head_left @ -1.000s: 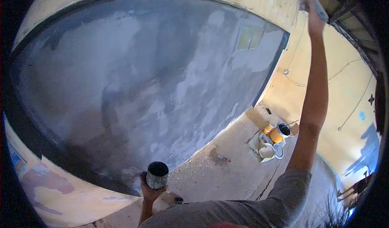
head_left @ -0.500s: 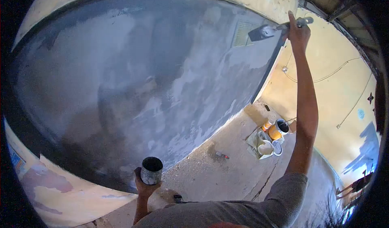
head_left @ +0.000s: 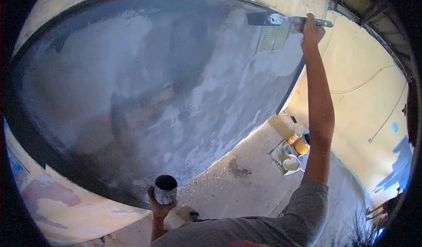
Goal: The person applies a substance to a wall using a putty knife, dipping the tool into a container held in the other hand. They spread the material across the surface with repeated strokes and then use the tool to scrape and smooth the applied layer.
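High at the right, my right hand (head_left: 313,31) is closed around the handle of a wide paintbrush (head_left: 266,18). Its dark bristle end points left and lies over the upper part of the grey-painted wall (head_left: 176,67), just above a pale vent grille (head_left: 272,39). Down at the lower left, my left hand (head_left: 159,207) grips a paint-smeared tin (head_left: 165,193) from below and the side. The tin stands upright with its mouth up, and its inside looks dark.
On the floor to the right are an orange-yellow bucket (head_left: 302,145), a white-and-orange container (head_left: 293,137) and an open pale tub (head_left: 291,162). A small tool with a red end (head_left: 244,170) lies near the wall's foot. A cable (head_left: 356,89) runs along the yellow wall.
My right hand has moved left and slightly up with the paintbrush, which now lies nearly level above the vent. My left hand and the tin sit slightly lower in view.
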### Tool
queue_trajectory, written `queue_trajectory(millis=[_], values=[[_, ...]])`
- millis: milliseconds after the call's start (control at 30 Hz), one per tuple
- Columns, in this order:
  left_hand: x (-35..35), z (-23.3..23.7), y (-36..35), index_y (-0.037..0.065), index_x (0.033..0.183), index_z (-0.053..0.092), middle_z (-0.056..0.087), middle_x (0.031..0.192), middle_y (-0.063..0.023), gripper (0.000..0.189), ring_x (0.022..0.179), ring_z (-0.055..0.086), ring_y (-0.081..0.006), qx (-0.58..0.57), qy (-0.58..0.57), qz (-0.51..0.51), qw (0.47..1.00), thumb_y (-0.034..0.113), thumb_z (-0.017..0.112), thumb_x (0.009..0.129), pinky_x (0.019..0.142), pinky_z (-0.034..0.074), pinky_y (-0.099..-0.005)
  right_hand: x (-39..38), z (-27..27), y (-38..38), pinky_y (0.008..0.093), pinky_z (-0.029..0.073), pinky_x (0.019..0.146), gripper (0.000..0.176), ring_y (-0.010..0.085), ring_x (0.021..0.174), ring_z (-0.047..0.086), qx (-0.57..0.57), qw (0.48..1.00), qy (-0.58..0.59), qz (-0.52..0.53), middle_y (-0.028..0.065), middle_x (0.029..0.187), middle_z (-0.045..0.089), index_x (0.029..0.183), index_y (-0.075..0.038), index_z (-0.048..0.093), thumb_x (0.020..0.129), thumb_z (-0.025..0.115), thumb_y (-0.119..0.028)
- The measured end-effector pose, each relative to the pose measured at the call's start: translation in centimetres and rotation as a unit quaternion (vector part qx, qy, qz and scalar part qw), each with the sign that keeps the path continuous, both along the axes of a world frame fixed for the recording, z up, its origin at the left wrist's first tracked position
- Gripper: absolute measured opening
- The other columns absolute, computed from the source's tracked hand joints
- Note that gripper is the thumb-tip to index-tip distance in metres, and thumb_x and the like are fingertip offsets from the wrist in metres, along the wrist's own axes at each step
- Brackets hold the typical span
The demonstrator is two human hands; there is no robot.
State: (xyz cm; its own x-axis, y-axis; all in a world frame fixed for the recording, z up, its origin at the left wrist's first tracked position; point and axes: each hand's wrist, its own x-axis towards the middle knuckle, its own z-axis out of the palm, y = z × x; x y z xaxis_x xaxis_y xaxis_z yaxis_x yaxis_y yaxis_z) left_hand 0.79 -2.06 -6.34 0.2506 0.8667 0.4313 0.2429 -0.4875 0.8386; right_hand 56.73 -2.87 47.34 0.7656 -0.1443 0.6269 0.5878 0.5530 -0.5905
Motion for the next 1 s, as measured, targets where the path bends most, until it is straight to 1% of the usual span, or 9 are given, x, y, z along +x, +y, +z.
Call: queue_trajectory(millis=[100, 233, 300, 533, 600, 633, 867, 967, 1000], values=[[-0.3, 0.2, 0.0, 0.006, 0.118, 0.041, 0.052, 0.106, -0.0106, 0.091, 0.096, 0.052, -0.0253, -0.033, -0.054, 0.003, 0.998, 0.029, 0.09, 0.045, 0.085, 0.044, -0.0425, -1.5, -0.8, -1.9, 0.0323, 0.047, 0.043, 0.035, 0.0222, 0.046, 0.061, -0.073, 0.994, -0.082, 0.001, 0.0154, 0.063, 0.062, 0.077, 0.011, 0.058, 0.079, 0.066, -0.024], [-0.8, -0.4, 0.6, 0.006, 0.118, 0.041, 0.052, 0.107, -0.0106, 0.09, 0.097, 0.052, -0.0252, 0.004, -0.036, 0.032, 0.999, 0.03, 0.09, 0.046, 0.084, 0.044, -0.0419, -1.0, -0.9, -3.1, 0.0323, 0.047, 0.043, 0.035, 0.0218, 0.047, 0.061, -0.081, 0.984, -0.156, 0.014, 0.0164, 0.062, 0.063, 0.076, 0.01, 0.058, 0.079, 0.066, -0.024], [-0.5, 0.5, 1.0, 0.006, 0.117, 0.041, 0.053, 0.106, -0.0105, 0.09, 0.096, 0.053, -0.0251, 0.015, -0.039, 0.029, 0.999, 0.029, 0.09, 0.046, 0.083, 0.044, -0.0418, 0.3, -0.3, -3.0, 0.0322, 0.048, 0.044, 0.035, 0.0219, 0.048, 0.062, -0.044, 0.995, -0.072, -0.057, 0.017, 0.063, 0.064, 0.077, 0.009, 0.058, 0.079, 0.066, -0.024], [0.3, 0.9, 1.1, 0.006, 0.116, 0.042, 0.053, 0.103, -0.0107, 0.089, 0.094, 0.054, -0.0264, -0.011, -0.041, 0.015, 0.999, 0.028, 0.091, 0.045, 0.082, 0.045, -0.0422, 3.8, 1.7, 0.6, 0.0338, 0.05, 0.041, 0.034, 0.0234, 0.048, 0.062, 0.044, 0.991, 0.043, -0.122, 0.0186, 0.069, 0.065, 0.08, 0.015, 0.057, 0.078, 0.066, -0.018], [0.4, 0.7, 1.1, 0.007, 0.116, 0.041, 0.053, 0.105, -0.0109, 0.088, 0.095, 0.053, -0.0269, -0.026, -0.027, 0.017, 0.999, 0.028, 0.091, 0.046, 0.083, 0.044, -0.0421, 4.3, 2.4, 1.6, 0.0336, 0.052, 0.039, 0.033, 0.0252, 0.049, 0.063, 0.092, 0.99, 0.068, -0.08, 0.0202, 0.075, 0.066, 0.082, 0.017, 0.055, 0.077, 0.064, -0.014], [0.3, 0.6, 1.1, 0.007, 0.116, 0.041, 0.053, 0.105, -0.0109, 0.088, 0.095, 0.053, -0.0269, -0.024, -0.026, 0.017, 0.999, 0.028, 0.091, 0.046, 0.083, 0.044, -0.0421, -0.9, 2.5, 0.6, 0.0329, 0.053, 0.039, 0.031, 0.0262, 0.051, 0.064, 0.107, 0.989, 0.098, -0.018, 0.0215, 0.079, 0.066, 0.085, 0.018, 0.054, 0.077, 0.062, -0.011], [0.2, 0.2, 0.6, 0.006, 0.118, 0.041, 0.052, 0.107, -0.0119, 0.092, 0.098, 0.053, -0.0284, -0.011, -0.046, 0.007, 0.999, 0.03, 0.091, 0.045, 0.087, 0.044, -0.0431, -0.4, 4.4, -0.3, 0.0316, 0.051, 0.039, 0.027, 0.027, 0.053, 0.065, 0.093, 0.985, 0.144, 0.004, 0.0232, 0.079, 0.066, 0.091, 0.017, 0.052, 0.079, 0.057, -0.006], [0.0, -0.8, 0.8, 0.006, 0.118, 0.041, 0.052, 0.108, -0.0122, 0.093, 0.099, 0.053, -0.029, -0.003, -0.036, 0.017, 0.999, 0.032, 0.092, 0.045, 0.087, 0.044, -0.0435, 1.0, 5.5, -1.2, 0.0294, 0.052, 0.04, 0.034, 0.0267, 0.053, 0.066, 0.123, 0.984, 0.129, 0.028, 0.022, 0.083, 0.066, 0.095, 0.021, 0.052, 0.083, 0.058, -0.011], [-0.1, -1.3, 0.9, 0.006, 0.118, 0.041, 0.052, 0.108, -0.0125, 0.094, 0.1, 0.053, -0.0294, -0.012, -0.047, 0.029, 0.998, 0.033, 0.092, 0.045, 0.088, 0.043, -0.0436, 6.6, 5.4, -2.9, 0.0294, 0.052, 0.04, 0.034, 0.0267, 0.053, 0.066, 0.122, 0.984, 0.13, 0.027, 0.022, 0.083, 0.066, 0.095, 0.021, 0.052, 0.083, 0.058, -0.011]])
